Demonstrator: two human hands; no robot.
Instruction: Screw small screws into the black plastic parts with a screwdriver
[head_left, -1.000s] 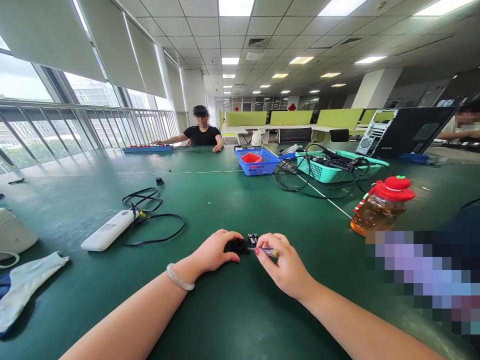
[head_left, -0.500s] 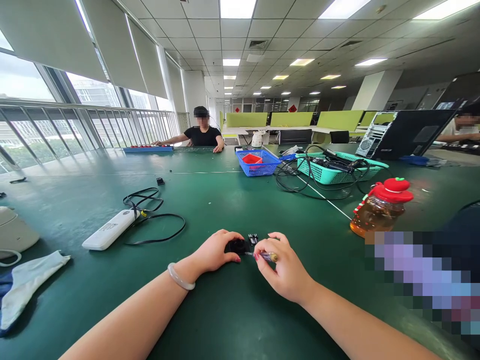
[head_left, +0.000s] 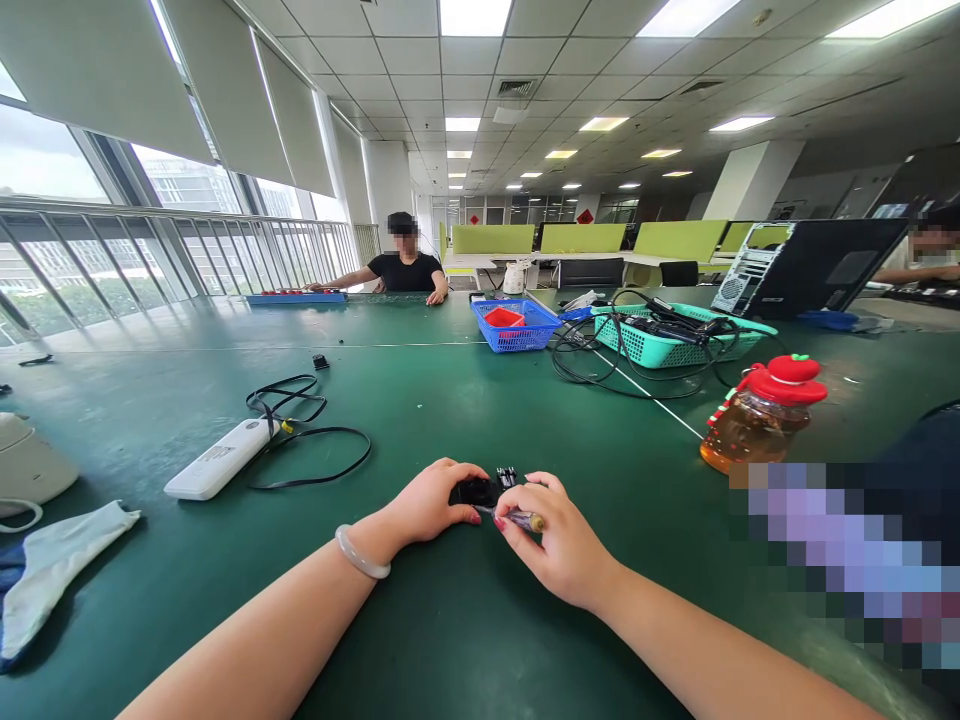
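On the green table (head_left: pixel 465 620), my left hand (head_left: pixel 431 505) grips a small black object (head_left: pixel 477 492) between thumb and fingers. My right hand (head_left: pixel 559 540) pinches a slim tool with a brownish rounded handle end (head_left: pixel 534 522). The thin end of the tool points left and meets the near right side of the black object; the exact contact is too small to tell. Just behind my right fingers sits a small black piece with metallic bits (head_left: pixel 507 477).
To the left lie a white power bank (head_left: pixel 223 460) with a black cord (head_left: pixel 367 450) and a cloth (head_left: pixel 67 570). A red-lidded jar (head_left: pixel 757 420) stands at right. Farther back are a blue basket (head_left: pixel 517 338), a teal basket (head_left: pixel 652 350) with cables, and a seated person (head_left: pixel 405 270).
My right hand has moved slightly left with the tool, closer to the black object. The left hand has barely moved.
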